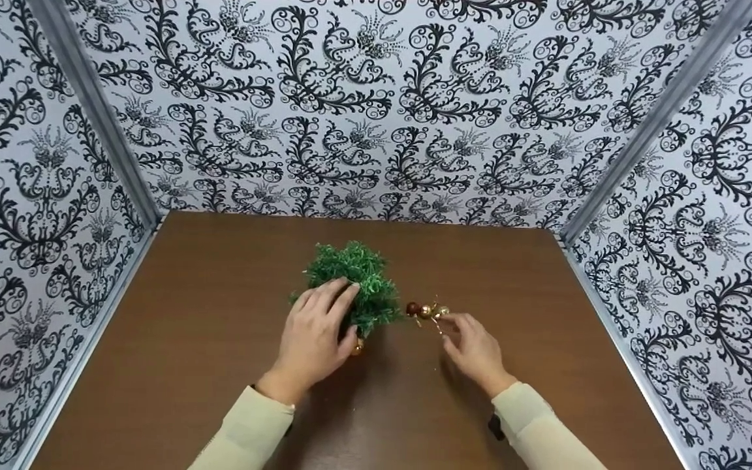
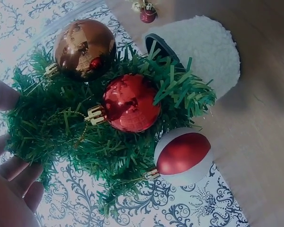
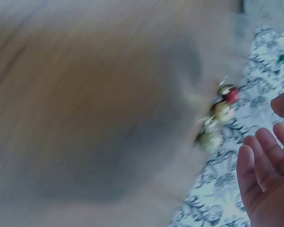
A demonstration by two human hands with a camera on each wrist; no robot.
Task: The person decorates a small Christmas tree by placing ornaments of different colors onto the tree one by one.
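Observation:
My left hand (image 1: 314, 333) touches the top of a small artificial Christmas tree (image 1: 353, 264), its thumb held apart from the fingers. In the left wrist view the tree carries a copper bauble (image 2: 78, 47), a shiny red bauble (image 2: 132, 104) and a red-and-white bauble (image 2: 184, 156). Its fuzzy white base (image 2: 210, 54) shows beyond the branches. My right hand (image 1: 477, 349) is beside a cluster of small baubles (image 1: 426, 311), dark red and gold, on the table. Its fingers (image 3: 248, 175) are relaxed, with a gap to the cluster in the right wrist view.
The brown table (image 1: 219, 365) is bordered by patterned black-and-white walls (image 1: 350, 130) at the back and both sides. Grey metal posts (image 1: 98, 111) stand at the corners. Much of the right wrist view is blurred.

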